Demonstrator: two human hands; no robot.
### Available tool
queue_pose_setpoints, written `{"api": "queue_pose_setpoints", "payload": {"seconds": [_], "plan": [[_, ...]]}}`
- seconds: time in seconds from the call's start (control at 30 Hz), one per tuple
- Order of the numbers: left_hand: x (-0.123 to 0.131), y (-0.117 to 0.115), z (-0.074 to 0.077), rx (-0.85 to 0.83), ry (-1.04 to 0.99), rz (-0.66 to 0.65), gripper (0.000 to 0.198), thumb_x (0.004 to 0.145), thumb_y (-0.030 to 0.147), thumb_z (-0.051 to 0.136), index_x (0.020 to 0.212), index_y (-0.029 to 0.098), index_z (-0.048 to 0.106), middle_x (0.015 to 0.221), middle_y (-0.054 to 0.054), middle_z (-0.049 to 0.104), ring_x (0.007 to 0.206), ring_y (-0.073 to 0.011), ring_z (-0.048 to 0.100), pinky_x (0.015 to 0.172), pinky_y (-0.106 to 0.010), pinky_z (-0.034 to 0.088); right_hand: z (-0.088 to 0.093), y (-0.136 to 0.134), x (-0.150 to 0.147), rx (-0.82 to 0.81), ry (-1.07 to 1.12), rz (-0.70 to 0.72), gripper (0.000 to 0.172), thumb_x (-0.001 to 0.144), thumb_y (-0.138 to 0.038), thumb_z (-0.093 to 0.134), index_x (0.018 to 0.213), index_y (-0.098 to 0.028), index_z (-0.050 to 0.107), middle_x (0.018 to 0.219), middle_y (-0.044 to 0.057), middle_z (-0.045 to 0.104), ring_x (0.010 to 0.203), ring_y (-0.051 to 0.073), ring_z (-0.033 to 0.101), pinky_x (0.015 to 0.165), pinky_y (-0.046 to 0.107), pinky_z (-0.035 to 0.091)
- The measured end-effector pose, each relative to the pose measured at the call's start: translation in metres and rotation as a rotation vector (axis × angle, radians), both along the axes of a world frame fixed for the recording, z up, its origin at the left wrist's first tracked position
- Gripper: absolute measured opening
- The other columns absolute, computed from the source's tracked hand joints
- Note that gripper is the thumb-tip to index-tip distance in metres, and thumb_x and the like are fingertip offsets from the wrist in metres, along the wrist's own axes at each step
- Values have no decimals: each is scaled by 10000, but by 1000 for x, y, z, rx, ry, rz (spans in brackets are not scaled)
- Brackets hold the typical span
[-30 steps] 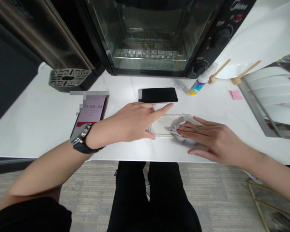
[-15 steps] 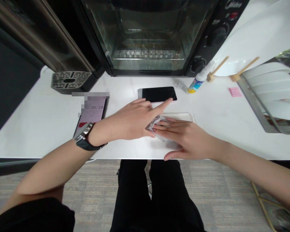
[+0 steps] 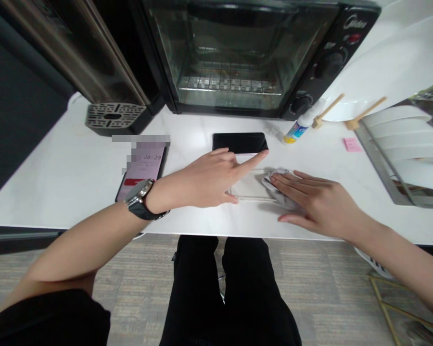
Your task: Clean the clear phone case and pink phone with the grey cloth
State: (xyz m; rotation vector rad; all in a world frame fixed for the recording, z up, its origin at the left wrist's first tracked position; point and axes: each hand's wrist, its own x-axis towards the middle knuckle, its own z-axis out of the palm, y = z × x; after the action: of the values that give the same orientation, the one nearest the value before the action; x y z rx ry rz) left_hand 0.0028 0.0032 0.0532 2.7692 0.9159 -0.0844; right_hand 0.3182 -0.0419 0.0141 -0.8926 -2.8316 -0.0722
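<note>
A clear phone case [image 3: 251,185] lies on the white counter near its front edge. My left hand [image 3: 211,180] grips the case's left end, thumb at the near edge and index finger stretched out over the corner of a black phone [image 3: 238,142]. Under the flat fingers of my right hand [image 3: 315,199] a crumpled grey-white cloth [image 3: 284,201] is pressed onto the case's right end, hiding that end. Beside my left wrist, which wears a watch [image 3: 139,192], lies a second phone [image 3: 144,166] with a lit timer screen.
A black toaster oven [image 3: 231,108] stands at the back, with a drinks machine [image 3: 115,117] to its left. A spray bottle [image 3: 298,129], wooden-handled tools [image 3: 328,110], a pink sticky note [image 3: 352,144] and a rack of white dishes [image 3: 400,127] are on the right.
My right hand has slid the cloth rightward along the case, uncovering its left and middle part. My left hand has kept its place at the case's left end. The view has shifted slightly.
</note>
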Motion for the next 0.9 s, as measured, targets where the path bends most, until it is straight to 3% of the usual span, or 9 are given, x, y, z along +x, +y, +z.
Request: {"api": "queue_pose_setpoints", "payload": {"seconds": [0.17, 0.3, 0.43, 0.5, 0.57, 0.63, 0.73, 0.8, 0.9], "plan": [[1, 1, 3, -18, 13, 10, 1089, 993, 416, 681, 1797, 168, -11, 1232, -109, 764, 1220, -341, 650, 1082, -407, 486, -4, 12, -56, -79, 108, 152, 800, 1089, -648, 592, 1495, 40, 634, 1470, 283, 705, 1375, 447, 693, 1178, 605, 593], [-3, -1, 6, -6, -45, 18, 1044, 1006, 332, 688, 1799, 174, 28, 1351, -74, 755, 1194, -296, 658, 1062, -349, 498, -3, 28, -76, -89, 129, 212, 768, 1057, -701, 612, 1435, -39, 707, 1472, 271, 708, 1381, 422, 700, 1169, 570, 606], [-5, -1, 1, 18, -118, 18, 915, 1077, 367, 564, 1798, 159, 41, 1439, -91, 718, 1210, -294, 667, 1104, -383, 498, 1, 50, -78, -164, 113, 232, 460, 1091, -427, 680, 1416, -105, 728, 1345, 191, 805, 1244, 367, 781, 1039, 512, 671], [-5, 1, -2, 19, -136, 46, 948, 1070, 427, 564, 1800, 176, 15, 1412, -110, 723, 1254, -321, 665, 1140, -434, 493, 1, 61, -78, -182, 188, 239, 380, 1107, -392, 658, 1386, -150, 746, 1281, 159, 831, 1162, 338, 808, 950, 468, 691], [-5, 2, -3, 1, -171, 81, 1027, 1028, 415, 608, 1799, 210, -39, 1453, -122, 696, 1344, -335, 640, 1188, -460, 476, 0, 67, -76, -182, 303, 257, 403, 1116, -454, 642, 1384, -170, 742, 1301, 156, 823, 1176, 337, 804, 941, 462, 695], [-5, 1, -1, -57, -219, 106, 1076, 994, 343, 627, 1794, 229, -85, 1552, -128, 632, 1418, -314, 613, 1207, -431, 481, -2, 71, -71, -179, 371, 260, 434, 1110, -474, 651, 1443, -201, 708, 1372, 137, 800, 1281, 336, 768, 1055, 485, 673], [-1, -1, 4, -131, -359, 169, 1073, 992, 300, 618, 1791, 241, -97, 1654, -122, 544, 1472, -273, 591, 1220, -379, 495, -5, 71, -63, -109, 384, 280, 545, 1112, -356, 655, 1627, -210, 549, 1526, 105, 721, 1465, 312, 649, 1292, 542, 506], [2, -2, 3, -137, -522, 232, 1152, 963, 336, 685, 1783, 240, -119, 1641, -117, 554, 1421, -270, 630, 1210, -378, 519, -6, 69, -59, -69, 415, 282, 616, 1123, -272, 622, 1709, -254, 434, 1600, 70, 661, 1531, 279, 579, 1355, 555, 420], [6, -2, -5, -162, -729, 288, 1201, 936, 412, 769, 1781, 251, -68, 1546, -112, 634, 1231, -264, 719, 1095, -396, 607, -2, 62, -58, -136, 590, 232, 543, 1124, -236, 576, 1640, -402, 535, 1546, -7, 701, 1451, 248, 660, 1239, 490, 581]]}}
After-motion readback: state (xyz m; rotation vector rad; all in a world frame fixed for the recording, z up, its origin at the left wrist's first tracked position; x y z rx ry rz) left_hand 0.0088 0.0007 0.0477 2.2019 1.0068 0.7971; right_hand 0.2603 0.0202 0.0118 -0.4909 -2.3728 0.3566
